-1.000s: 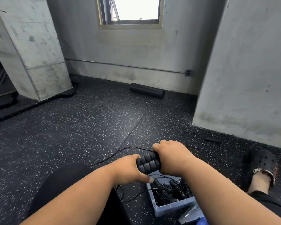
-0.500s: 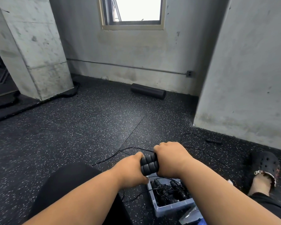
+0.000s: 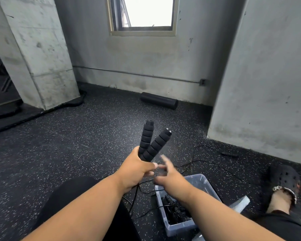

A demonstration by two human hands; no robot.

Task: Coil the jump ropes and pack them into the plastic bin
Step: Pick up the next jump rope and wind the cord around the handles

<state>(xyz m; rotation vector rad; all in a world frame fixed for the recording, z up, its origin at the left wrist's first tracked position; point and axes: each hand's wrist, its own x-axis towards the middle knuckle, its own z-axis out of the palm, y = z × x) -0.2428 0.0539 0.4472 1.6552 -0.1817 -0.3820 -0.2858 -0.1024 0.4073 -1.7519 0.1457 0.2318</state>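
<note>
My left hand (image 3: 135, 168) grips the lower ends of two black ribbed foam jump rope handles (image 3: 151, 141), which point up and away in a V. Their thin black rope (image 3: 184, 165) trails over the floor to the right and down past my wrist. My right hand (image 3: 167, 173) is blurred, just right of the left hand, fingers spread and holding nothing. The clear plastic bin (image 3: 174, 230) sits on the floor under my right forearm, with black coiled ropes (image 3: 175, 211) inside.
A black foam roller (image 3: 159, 100) lies by the far wall. A small dark object (image 3: 228, 153) rests near the right wall. My foot in a black clog (image 3: 285, 180) is at the right. The bin lid (image 3: 240, 204) lies beside the bin. A concrete pillar (image 3: 36, 49) stands left.
Both hands gripped the paired handles held sideways. Now my right hand has let go and drawn back, and my left hand has swung the handles upright, splayed apart.
</note>
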